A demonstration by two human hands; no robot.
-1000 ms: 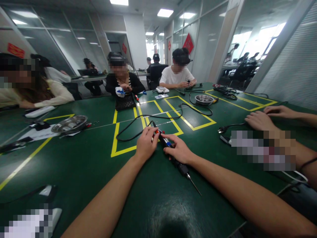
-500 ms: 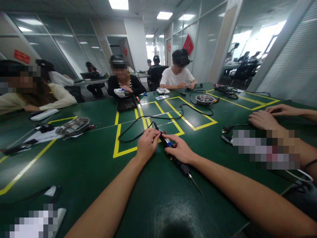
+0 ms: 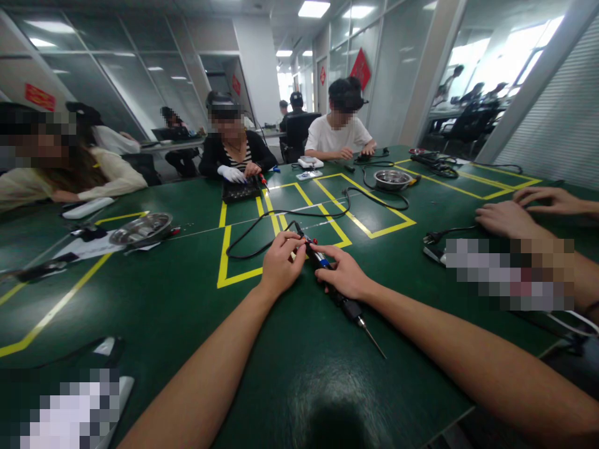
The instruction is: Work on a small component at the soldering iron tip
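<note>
A black electric screwdriver (image 3: pixel 344 304) with a blue band and a long thin metal bit lies slantwise on the green table (image 3: pixel 187 324), its bit toward me at the right. My right hand (image 3: pixel 344 272) is wrapped round its middle near the blue band. At the far end, where the black cable (image 3: pixel 255 254) joins, my left hand (image 3: pixel 283 263) has its fingertips pinched together by the tool's end; what they pinch is too small to make out. A small red part (image 3: pixel 315 241) shows beside that end.
Yellow tape (image 3: pixel 241 277) outlines rectangles ahead. Metal bowls stand at the left (image 3: pixel 140 229) and far right (image 3: pixel 392 180). A plug (image 3: pixel 433 237) and another person's hands (image 3: pixel 505 218) are at the right. Two people sit opposite, one with a black tray (image 3: pixel 241 190).
The view has shifted slightly. Across the table, the gloved hand has come down onto the black tray. My hands stay at the screwdriver almost unchanged.
</note>
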